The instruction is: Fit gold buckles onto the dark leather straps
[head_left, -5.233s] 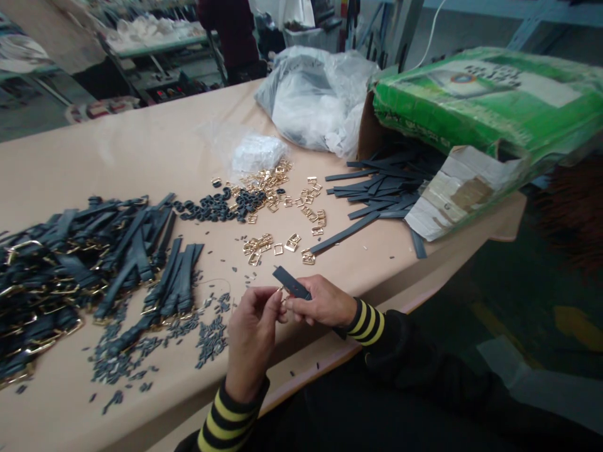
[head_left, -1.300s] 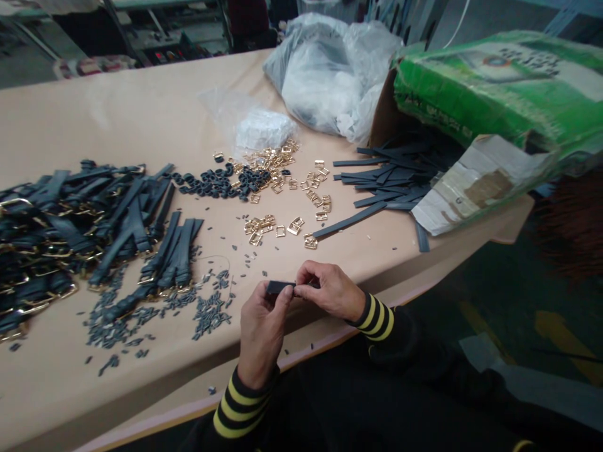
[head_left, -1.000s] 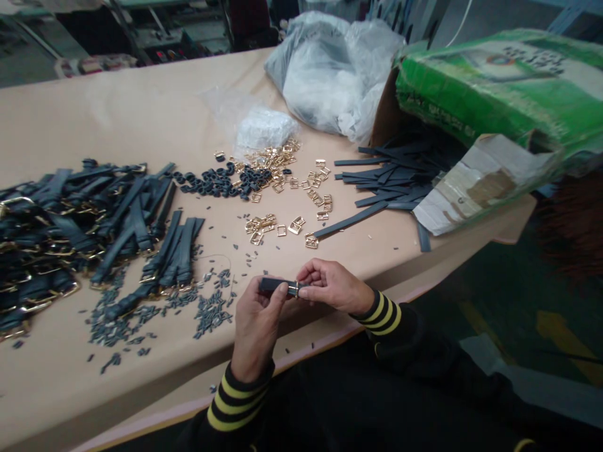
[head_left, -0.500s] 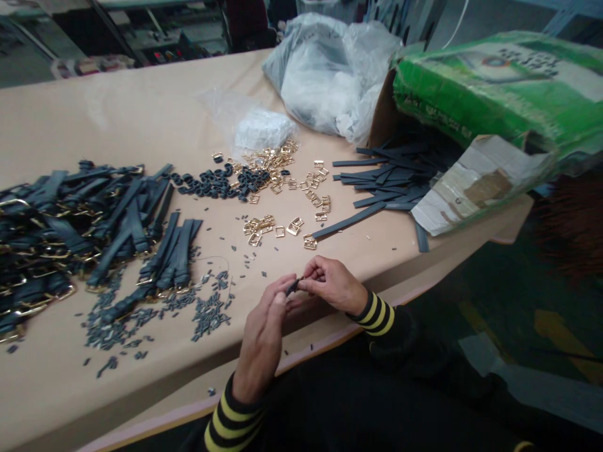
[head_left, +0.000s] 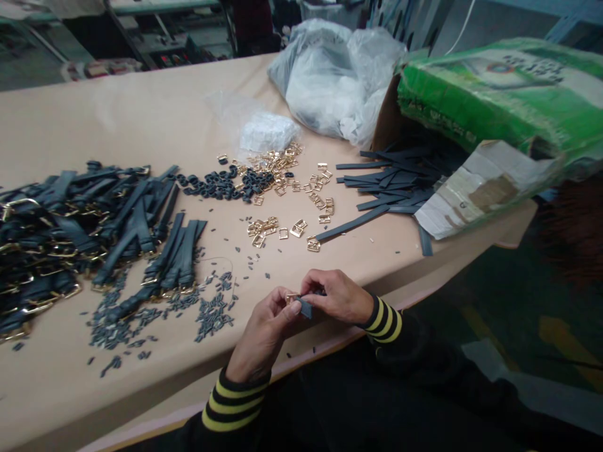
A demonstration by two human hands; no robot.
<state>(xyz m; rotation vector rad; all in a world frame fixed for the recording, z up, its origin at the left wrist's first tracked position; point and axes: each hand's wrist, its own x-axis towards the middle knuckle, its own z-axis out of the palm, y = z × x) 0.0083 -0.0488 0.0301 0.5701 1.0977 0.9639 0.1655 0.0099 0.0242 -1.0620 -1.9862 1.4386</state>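
Note:
My left hand [head_left: 264,329] pinches a gold buckle [head_left: 291,298] and the end of a dark strap [head_left: 305,308] near the table's front edge. From the right, my right hand [head_left: 336,296] grips the same strap, its fingers closed and partly hiding it. Beyond my hands lie loose gold buckles [head_left: 298,228] and a pile of small dark loops [head_left: 221,184]. One strap [head_left: 353,224] rests with its end at a gold buckle [head_left: 313,243].
Many buckled straps [head_left: 136,220] are heaped at left, with small dark scraps [head_left: 214,314] nearby. At right, loose straps [head_left: 400,176] spill from a green box [head_left: 471,107]. Plastic bags [head_left: 330,81] stand at the back.
My left hand has turned, and its fingers have bent into a pinch. The gold buckle and strap end now show between my hands. The view has shifted slightly.

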